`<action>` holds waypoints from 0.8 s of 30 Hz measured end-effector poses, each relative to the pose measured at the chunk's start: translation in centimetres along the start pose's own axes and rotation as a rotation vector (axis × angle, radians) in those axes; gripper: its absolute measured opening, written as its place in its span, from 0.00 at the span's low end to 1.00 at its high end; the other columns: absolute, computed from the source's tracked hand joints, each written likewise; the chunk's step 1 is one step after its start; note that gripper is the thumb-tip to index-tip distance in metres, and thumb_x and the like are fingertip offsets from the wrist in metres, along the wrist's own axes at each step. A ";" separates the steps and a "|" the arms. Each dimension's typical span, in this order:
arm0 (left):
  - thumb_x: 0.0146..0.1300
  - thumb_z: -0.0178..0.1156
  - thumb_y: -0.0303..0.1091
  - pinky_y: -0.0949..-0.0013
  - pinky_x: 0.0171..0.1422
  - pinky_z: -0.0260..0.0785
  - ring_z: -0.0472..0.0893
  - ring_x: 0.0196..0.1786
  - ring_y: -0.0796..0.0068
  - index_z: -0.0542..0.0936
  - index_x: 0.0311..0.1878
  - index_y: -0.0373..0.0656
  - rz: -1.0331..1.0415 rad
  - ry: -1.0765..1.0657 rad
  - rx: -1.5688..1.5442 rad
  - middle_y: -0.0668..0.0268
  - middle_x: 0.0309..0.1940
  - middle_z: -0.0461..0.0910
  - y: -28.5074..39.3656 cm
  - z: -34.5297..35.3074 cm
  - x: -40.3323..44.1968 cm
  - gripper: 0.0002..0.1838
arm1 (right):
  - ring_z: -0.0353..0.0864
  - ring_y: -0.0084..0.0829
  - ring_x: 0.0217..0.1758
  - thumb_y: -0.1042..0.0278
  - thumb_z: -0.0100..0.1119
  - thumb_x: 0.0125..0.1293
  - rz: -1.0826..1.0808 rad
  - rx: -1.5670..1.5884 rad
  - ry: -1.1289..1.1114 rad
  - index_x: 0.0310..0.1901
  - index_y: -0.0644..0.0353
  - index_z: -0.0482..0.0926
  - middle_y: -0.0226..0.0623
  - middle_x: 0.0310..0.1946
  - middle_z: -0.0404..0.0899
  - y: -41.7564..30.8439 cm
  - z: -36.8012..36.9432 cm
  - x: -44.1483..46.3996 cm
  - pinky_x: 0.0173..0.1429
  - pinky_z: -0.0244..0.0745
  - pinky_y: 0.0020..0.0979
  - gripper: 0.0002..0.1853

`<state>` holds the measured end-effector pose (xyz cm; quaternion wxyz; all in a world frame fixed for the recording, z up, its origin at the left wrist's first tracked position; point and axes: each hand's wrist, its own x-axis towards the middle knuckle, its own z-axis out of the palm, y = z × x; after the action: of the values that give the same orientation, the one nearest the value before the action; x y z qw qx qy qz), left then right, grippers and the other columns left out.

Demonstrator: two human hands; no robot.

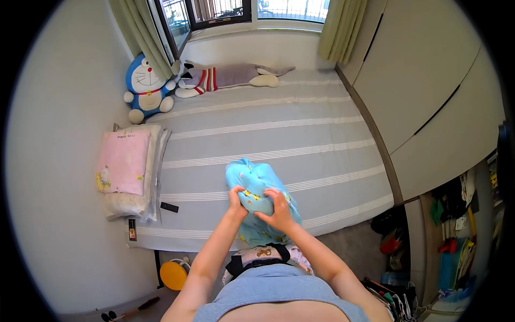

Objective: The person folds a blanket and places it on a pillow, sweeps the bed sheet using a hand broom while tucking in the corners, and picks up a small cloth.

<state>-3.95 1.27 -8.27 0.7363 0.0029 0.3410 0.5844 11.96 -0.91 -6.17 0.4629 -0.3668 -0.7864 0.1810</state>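
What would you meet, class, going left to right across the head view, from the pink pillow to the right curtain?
Pink pillow → remote → blue cloth, with the left hand and right hand on it → right curtain.

One word I can make out, on a pink pillow (124,166)
Between ten and eleven o'clock from me, along its twelve o'clock edge, I read "happy" in small dark lettering (126,136); the next word is too blurred. The print on the small dark card (132,229), nearer ten o'clock, is too small for me.
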 end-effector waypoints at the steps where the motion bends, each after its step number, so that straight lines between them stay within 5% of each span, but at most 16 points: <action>1: 0.44 0.46 0.36 0.56 0.53 0.67 0.75 0.44 0.56 0.69 0.45 0.32 0.024 -0.035 -0.065 0.51 0.44 0.73 0.2 0.6 -0.2 0.24 | 0.73 0.45 0.44 0.58 0.70 0.39 0.057 0.015 -0.053 0.49 0.62 0.66 0.47 0.42 0.72 0.7 -0.2 -0.4 0.47 0.69 0.37 0.34; 4: 0.43 0.46 0.37 0.56 0.55 0.64 0.73 0.46 0.57 0.69 0.48 0.34 0.020 -0.094 -0.087 0.54 0.45 0.73 1.8 1.3 0.3 0.26 | 0.72 0.48 0.46 0.55 0.71 0.35 0.230 0.097 -0.196 0.51 0.63 0.65 0.47 0.43 0.73 2.6 -0.7 -1.1 0.49 0.67 0.39 0.40; 7: 0.45 0.46 0.37 0.57 0.56 0.63 0.73 0.48 0.58 0.69 0.50 0.36 0.083 -0.188 -0.123 0.55 0.47 0.72 3.8 1.7 1.2 0.26 | 0.74 0.47 0.42 0.58 0.69 0.36 0.083 0.108 -0.263 0.47 0.61 0.69 0.47 0.40 0.74 4.4 -1.8 -0.2 0.45 0.69 0.38 0.34; 11: 0.51 0.48 0.44 0.56 0.55 0.64 0.71 0.51 0.61 0.69 0.52 0.41 0.159 -0.227 -0.171 0.56 0.49 0.71 4.9 3.9 0.6 0.26 | 0.76 0.43 0.35 0.64 0.64 0.36 0.326 0.055 -0.333 0.38 0.61 0.73 0.45 0.32 0.76 7.2 -2.1 -0.3 0.38 0.71 0.36 0.23; 12: 0.54 0.49 0.55 0.56 0.56 0.61 0.69 0.53 0.62 0.66 0.55 0.45 0.111 -0.212 -0.131 0.58 0.51 0.70 5.3 4.4 0.1 0.30 | 0.76 0.42 0.32 0.65 0.63 0.36 0.369 0.053 -0.285 0.37 0.61 0.74 0.44 0.30 0.76 6.6 -2.4 0.3 0.37 0.71 0.35 0.21; 15: 0.53 0.50 0.61 0.60 0.53 0.61 0.68 0.53 0.66 0.60 0.59 0.46 0.195 -0.067 0.373 0.60 0.51 0.69 4.9 2.1 1.9 0.36 | 0.76 0.41 0.27 0.66 0.62 0.37 0.413 0.077 -0.121 0.33 0.61 0.75 0.42 0.24 0.76 4.9 -2.9 2.3 0.33 0.71 0.34 0.17; 17: 0.52 0.54 0.60 0.64 0.48 0.63 0.69 0.50 0.70 0.58 0.59 0.46 0.194 0.156 0.748 0.64 0.47 0.70 2.1 1.7 0.3 0.37 | 0.76 0.41 0.28 0.66 0.61 0.37 0.391 0.093 -0.044 0.33 0.61 0.75 0.43 0.25 0.76 4.4 -2.2 3.0 0.33 0.71 0.35 0.17; 19: 0.50 0.58 0.57 0.67 0.42 0.65 0.70 0.46 0.72 0.61 0.56 0.46 0.287 0.049 1.033 0.65 0.45 0.70 -1.6 1.4 -1.1 0.36 | 0.76 0.42 0.30 0.64 0.62 0.38 0.255 0.005 -0.068 0.32 0.61 0.74 0.43 0.27 0.75 4.5 -0.2 2.2 0.34 0.71 0.36 0.17; 22: 0.48 0.61 0.50 0.68 0.37 0.67 0.72 0.43 0.73 0.65 0.51 0.44 0.013 0.157 0.788 0.64 0.42 0.72 -1.9 1.2 -1.4 0.31 | 0.75 0.44 0.34 0.62 0.63 0.39 0.176 0.025 -0.148 0.32 0.60 0.73 0.44 0.28 0.75 2.5 1.2 1.2 0.36 0.71 0.38 0.18; 24: 0.45 0.62 0.42 0.63 0.44 0.67 0.73 0.44 0.69 0.67 0.50 0.37 -0.020 0.195 0.637 0.61 0.41 0.72 -1.8 -0.6 -0.7 0.29 | 0.75 0.43 0.33 0.61 0.65 0.40 0.193 0.023 -0.274 0.33 0.61 0.74 0.43 0.29 0.75 1.9 1.3 0.5 0.37 0.71 0.36 0.18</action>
<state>-2.78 -0.08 -9.09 0.6679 0.1736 0.5754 0.4389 11.46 0.80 -7.70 0.3361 -0.4075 -0.8010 0.2818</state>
